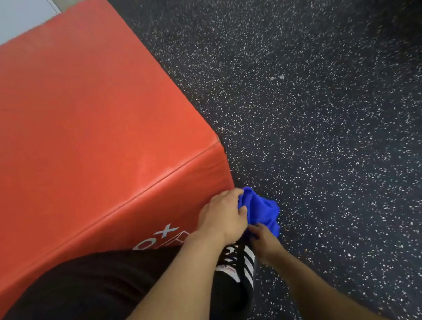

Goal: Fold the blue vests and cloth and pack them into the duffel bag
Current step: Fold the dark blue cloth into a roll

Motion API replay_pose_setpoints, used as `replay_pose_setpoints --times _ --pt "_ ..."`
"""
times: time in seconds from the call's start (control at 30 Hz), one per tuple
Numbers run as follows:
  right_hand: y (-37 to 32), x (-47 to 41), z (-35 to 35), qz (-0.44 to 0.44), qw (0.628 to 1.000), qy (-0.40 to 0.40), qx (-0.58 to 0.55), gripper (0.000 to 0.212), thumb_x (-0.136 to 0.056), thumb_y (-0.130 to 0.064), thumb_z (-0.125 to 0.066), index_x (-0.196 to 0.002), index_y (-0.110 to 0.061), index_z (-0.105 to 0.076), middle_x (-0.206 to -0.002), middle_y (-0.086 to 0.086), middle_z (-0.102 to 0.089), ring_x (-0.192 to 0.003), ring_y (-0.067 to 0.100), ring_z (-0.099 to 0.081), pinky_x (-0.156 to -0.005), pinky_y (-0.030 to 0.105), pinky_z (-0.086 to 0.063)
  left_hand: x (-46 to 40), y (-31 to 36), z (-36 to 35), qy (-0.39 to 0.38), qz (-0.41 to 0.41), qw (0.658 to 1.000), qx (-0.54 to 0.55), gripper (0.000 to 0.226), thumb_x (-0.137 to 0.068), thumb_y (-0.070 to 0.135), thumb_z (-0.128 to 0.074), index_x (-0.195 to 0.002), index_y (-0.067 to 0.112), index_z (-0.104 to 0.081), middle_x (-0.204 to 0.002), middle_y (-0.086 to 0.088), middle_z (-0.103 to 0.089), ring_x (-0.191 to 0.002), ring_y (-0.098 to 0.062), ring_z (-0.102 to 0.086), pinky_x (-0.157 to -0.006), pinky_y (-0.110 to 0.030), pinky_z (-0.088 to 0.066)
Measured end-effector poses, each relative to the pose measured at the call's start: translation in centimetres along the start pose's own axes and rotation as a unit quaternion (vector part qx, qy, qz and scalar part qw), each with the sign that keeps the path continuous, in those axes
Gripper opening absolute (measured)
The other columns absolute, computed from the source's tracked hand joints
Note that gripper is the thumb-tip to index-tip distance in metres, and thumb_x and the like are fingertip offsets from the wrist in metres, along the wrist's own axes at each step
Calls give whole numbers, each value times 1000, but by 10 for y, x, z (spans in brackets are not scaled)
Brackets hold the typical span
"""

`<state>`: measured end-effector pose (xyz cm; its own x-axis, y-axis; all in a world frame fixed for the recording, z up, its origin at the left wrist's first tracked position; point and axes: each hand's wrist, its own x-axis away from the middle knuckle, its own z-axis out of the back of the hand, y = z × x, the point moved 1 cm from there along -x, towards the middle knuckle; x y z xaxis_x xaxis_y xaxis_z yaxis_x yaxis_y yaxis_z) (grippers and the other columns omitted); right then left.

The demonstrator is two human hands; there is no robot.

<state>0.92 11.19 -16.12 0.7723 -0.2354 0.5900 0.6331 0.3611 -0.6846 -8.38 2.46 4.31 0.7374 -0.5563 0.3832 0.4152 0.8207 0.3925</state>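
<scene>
Both hands grasp the bunched blue cloth [262, 211] low over the speckled floor [334, 114]: left hand [225, 216] on top, right hand [266, 242] beneath, its fingers partly hidden.

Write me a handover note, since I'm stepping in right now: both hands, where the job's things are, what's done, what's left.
Left hand: grips the bunched blue cloth from above.
Right hand: holds the same cloth at its lower edge.
The cloth is low over the speckled floor, by the corner of the red padded block and above a black striped shoe.
Done: nothing visibly folded; the cloth is crumpled.
Left: fold it and pack it. No duffel bag or vests are in view, so find those first.
</scene>
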Motion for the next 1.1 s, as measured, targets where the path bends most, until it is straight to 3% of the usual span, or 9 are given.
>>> replay_pose_setpoints --times 0.13,0.3,0.4,0.53,0.73,0.9,1.1 --pt "-4 13 31 25 996 71 -45 44 -101 -1 -45 -142 -8 -57 -141 9 -54 -133 26 -51 -111 29 -35 6 2 9 13 -2 1000 1 44 -100 31 -51 -144 31 -46 -139 8 -56 -131 -18 -51 -108 -37 -42" --pt "-30 46 90 74 979 151 -118 46 -100 3 -40 -135 -14 -64 -141 4 -58 -131 19 -54 -116 40 -39 22 18 27 43 -22 999 19 44 -102 37 -46 -146 31 -43 -139 8 -57 -131 -18 -51 -108 -37 -42" --pt "-65 74 124 135 967 173 -132 46 -101 6 -39 -130 -17 -67 -136 -5 -60 -124 9 -56 -112 32 -43 33 33 43 70 -43 996 46 45 -102 37 -48 -146 31 -43 -139 9 -57 -129 -17 -52 -108 -38 -43" --pt "-116 111 166 190 947 182 -186 49 -100 7 -43 -129 -22 -70 -136 -14 -64 -130 3 -55 -115 32 -41 49 51 77 121 -90 986 71 46 -99 34 -52 -144 30 -44 -137 9 -60 -126 -14 -55 -105 -39 -46" --pt "-223 188 222 315 914 167 -194 45 -99 11 -49 -127 -19 -69 -132 -9 -66 -121 -7 -58 -98 8 -42 80 54 157 214 -137 964 77 58 -94 33 -63 -148 29 -41 -137 7 -59 -126 -14 -53 -107 -33 -41" --pt "-314 246 244 408 881 119 -207 39 -96 10 -59 -128 -12 -67 -118 -1 -75 -109 6 -68 -91 19 -52 113 51 227 274 -166 942 102 67 -83 48 -57 -145 27 -44 -135 9 -61 -123 -12 -57 -106 -38 -44" --pt "-420 306 242 497 841 133 -164 26 -91 8 -67 -112 -6 -71 -104 13 -77 -94 18 -70 -88 33 -57 170 47 310 374 -204 893 149 48 -86 38 -63 -133 27 -56 -122 14 -65 -114 -8 -61 -100 -32 -48"
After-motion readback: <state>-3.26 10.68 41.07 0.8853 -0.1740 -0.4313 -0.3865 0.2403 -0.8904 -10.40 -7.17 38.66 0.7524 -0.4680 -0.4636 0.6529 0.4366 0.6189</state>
